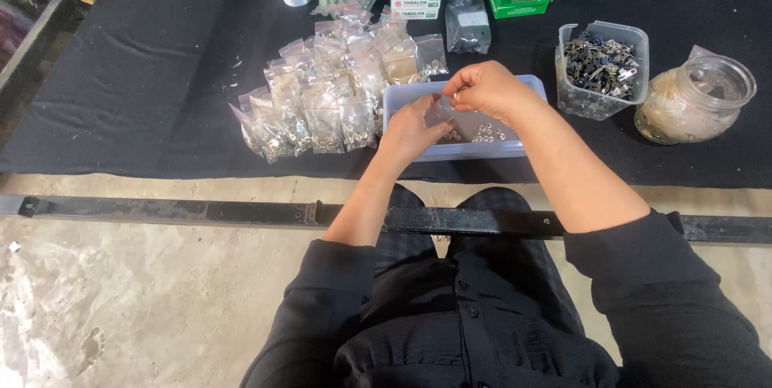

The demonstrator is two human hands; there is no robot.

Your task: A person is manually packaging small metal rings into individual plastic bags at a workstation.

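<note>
Black cloth covers the worktop point(145, 74); a pale blue tray point(515, 147) holds small metal bits. Both hands hover over it, left hand point(414, 127) and right hand point(486, 89) pinching a tiny clear bag point(444, 106). Filled bags point(322, 98) sit left of the tray.

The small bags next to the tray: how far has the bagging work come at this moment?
Done: a pile of filled small bags lies on the black cloth, left of the tray. In hand: the left hand and right hand hold a small clear bag over the tray; whether it is filled cannot be told. Left: loose metal pieces lie in the tray.
</note>
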